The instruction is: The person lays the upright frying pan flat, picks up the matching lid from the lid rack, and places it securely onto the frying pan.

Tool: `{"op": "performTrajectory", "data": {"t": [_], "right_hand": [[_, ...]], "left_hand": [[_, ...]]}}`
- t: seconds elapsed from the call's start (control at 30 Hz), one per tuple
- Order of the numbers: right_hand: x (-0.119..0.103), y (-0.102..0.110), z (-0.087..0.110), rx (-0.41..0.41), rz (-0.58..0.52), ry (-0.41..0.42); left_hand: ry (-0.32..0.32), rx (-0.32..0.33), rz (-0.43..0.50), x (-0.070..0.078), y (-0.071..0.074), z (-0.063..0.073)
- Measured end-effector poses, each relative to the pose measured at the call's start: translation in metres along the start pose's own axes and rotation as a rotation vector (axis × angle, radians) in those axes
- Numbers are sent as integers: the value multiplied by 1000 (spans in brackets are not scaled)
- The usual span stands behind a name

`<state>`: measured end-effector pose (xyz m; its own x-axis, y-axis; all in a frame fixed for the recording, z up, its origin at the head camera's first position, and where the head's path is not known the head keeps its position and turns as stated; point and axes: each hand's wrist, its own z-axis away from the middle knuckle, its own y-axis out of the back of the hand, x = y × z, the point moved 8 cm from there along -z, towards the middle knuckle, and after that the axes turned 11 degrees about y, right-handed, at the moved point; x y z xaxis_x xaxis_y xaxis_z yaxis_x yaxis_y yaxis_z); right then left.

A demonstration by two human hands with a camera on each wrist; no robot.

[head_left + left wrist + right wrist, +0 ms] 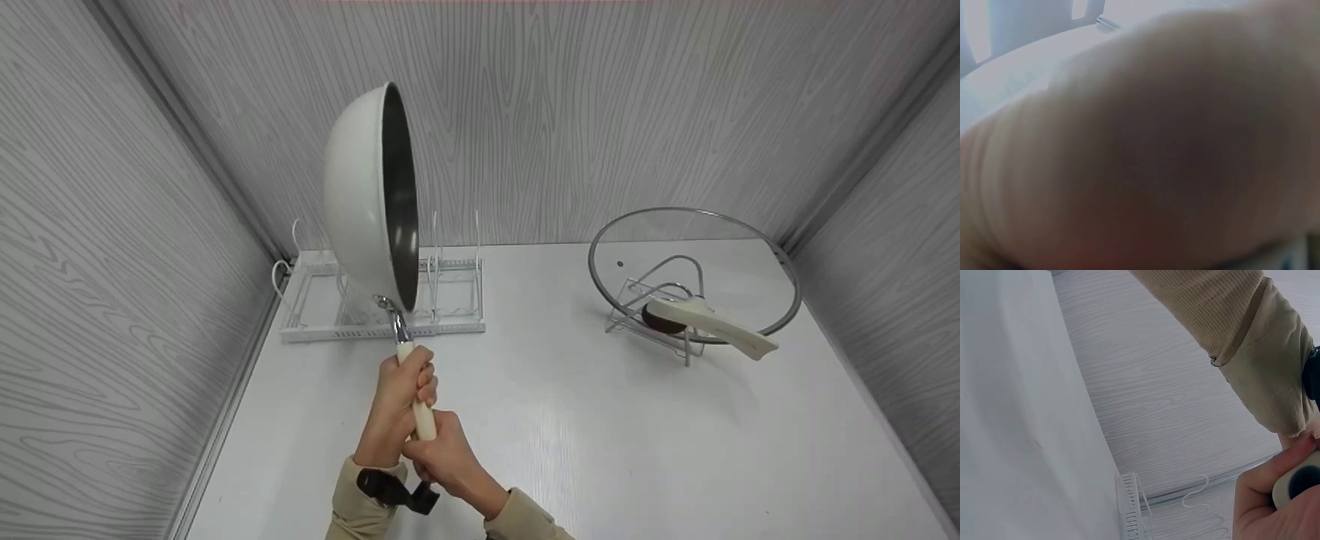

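Note:
A white wok (356, 187) with a dark inside stands on its edge, bowl up and opening to the right. My left hand (405, 390) grips its cream handle (425, 421) just below the metal neck. Lower down, my right hand (448, 454) holds the handle's end; the right wrist view shows that round handle end (1283, 492) within the fingers. Behind the wok is a white wire rack (457, 328), partly hidden by the bowl, which overlaps it in the head view. Blurred skin (1157, 140) fills most of the left wrist view.
At the right, a glass lid (789, 319) with a grey rim and a cream handle (720, 326) leans on a small wire stand (686, 349). Grey wood-grain walls (525, 112) enclose the white tabletop (570, 420) at the back and both sides.

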<state>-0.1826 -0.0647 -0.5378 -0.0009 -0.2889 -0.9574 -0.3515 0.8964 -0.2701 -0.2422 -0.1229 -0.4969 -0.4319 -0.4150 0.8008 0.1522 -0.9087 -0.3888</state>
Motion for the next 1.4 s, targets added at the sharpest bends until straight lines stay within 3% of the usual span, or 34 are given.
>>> {"op": "performTrajectory", "data": {"t": [0.47, 1.4], "right_hand": [[-19, -2, 7, -36, -10, 60], [-29, 7, 20, -28, -43, 72]], "left_hand": [[-13, -56, 0, 9, -15, 16], [4, -158, 15, 2, -36, 19]]}}
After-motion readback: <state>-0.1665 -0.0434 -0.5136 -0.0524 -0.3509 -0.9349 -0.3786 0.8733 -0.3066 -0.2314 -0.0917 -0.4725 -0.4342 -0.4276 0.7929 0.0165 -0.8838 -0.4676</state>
